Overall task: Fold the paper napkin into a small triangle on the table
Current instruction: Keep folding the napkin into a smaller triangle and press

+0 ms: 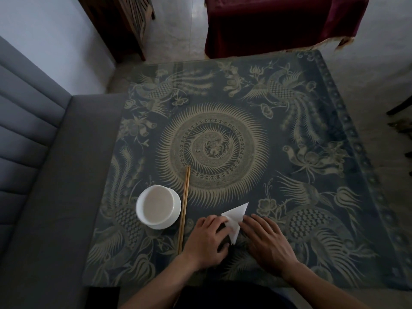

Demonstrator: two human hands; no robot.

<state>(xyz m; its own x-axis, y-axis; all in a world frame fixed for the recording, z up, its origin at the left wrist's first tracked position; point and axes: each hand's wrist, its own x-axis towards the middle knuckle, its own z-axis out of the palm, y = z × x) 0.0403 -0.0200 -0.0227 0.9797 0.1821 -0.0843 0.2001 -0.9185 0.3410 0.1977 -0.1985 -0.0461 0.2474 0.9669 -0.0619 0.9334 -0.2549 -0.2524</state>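
Our left hand (206, 238) and right hand (266, 238), fingers flat, press white triangular napkin (236, 219) between them onto tabletop (289, 134); chopsticks (184, 208), bowl (158, 206) left.

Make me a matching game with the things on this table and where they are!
Things:
1. white folded paper napkin
2. pair of wooden chopsticks
3. white ceramic bowl
4. dark red cloth

Places:
A. beyond the table's far edge
B. on a white saucer
C. between both hands
D. just right of the bowl

Pairs: 1-C, 2-D, 3-B, 4-A
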